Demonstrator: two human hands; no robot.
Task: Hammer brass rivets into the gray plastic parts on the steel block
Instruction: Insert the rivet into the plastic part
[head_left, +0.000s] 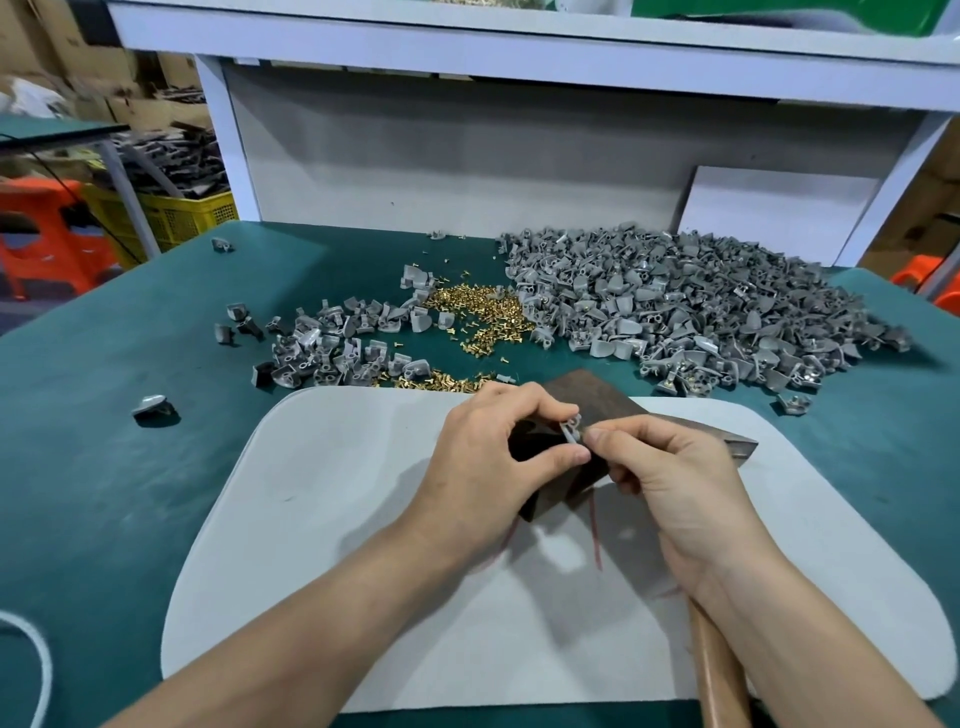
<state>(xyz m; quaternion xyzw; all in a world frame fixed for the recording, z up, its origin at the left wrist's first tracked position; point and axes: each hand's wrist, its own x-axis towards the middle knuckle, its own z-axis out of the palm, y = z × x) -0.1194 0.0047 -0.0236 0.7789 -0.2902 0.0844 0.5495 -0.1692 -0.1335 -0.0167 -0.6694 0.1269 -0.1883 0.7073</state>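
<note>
Work is mid-cycle, in my judgement at the rivet-seating stage before a blow. The left hand pinches one gray plastic part between thumb and fingertips, holding it on top of the dark steel block, which sits at the centre of a pale felt pad. The right hand is curled, its thumb and forefinger pinching at the part's near edge. Any rivet between them is too small to see. The hammer runs under that palm, head at 2 o'clock of the block and wooden handle trailing to 5 o'clock; whether the lower fingers clasp it is hidden. Counted: one block, one hammer, one pad, one part in hand. The large heap of gray parts at 1 o'clock and the smaller heap at 11 o'clock are far too many to count, as is the scatter of brass rivets at 12 o'clock. A few lone parts lie apart, one at 9 o'clock. Some pieces at the large heap's front edge show brass, so those look finished; much still seems left.
</note>
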